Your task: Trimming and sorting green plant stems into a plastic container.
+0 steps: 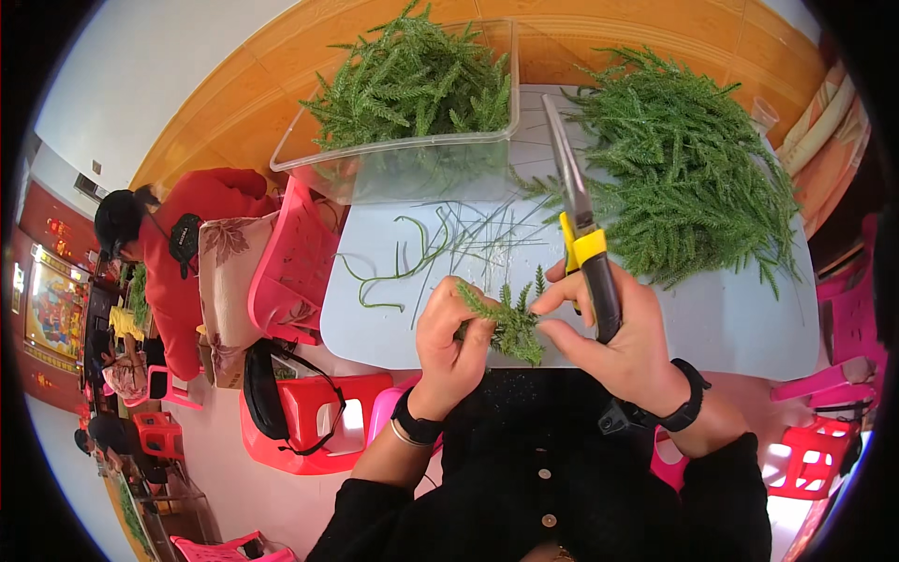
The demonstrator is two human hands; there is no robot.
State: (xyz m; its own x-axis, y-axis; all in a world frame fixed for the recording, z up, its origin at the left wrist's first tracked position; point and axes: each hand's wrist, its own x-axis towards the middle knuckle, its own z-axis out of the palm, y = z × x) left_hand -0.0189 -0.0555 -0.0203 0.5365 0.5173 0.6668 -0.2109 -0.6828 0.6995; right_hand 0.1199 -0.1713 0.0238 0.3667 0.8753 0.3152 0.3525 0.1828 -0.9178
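My left hand point(442, 337) is closed around a small bunch of green artificial sprigs point(515, 330), held above the front edge of the table. In my right hand point(629, 342) lies a pair of long-nosed pliers point(579, 201) with yellow and black handles, their jaws pointing up and away. The right thumb and forefinger are held apart beside the sprigs. Beyond my hands, cut green stems and thin dark wires point(496, 229) are strewn on the table. A large heap of green sprigs point(684, 159) covers its right side.
A clear plastic bin point(421, 173) full of green sprigs stands at the back left of the pale table point(740, 337). A pink chair point(292, 267) and a red stool point(361, 389) with a black bag point(267, 389) are to the left. A person in red point(178, 262) sits beyond.
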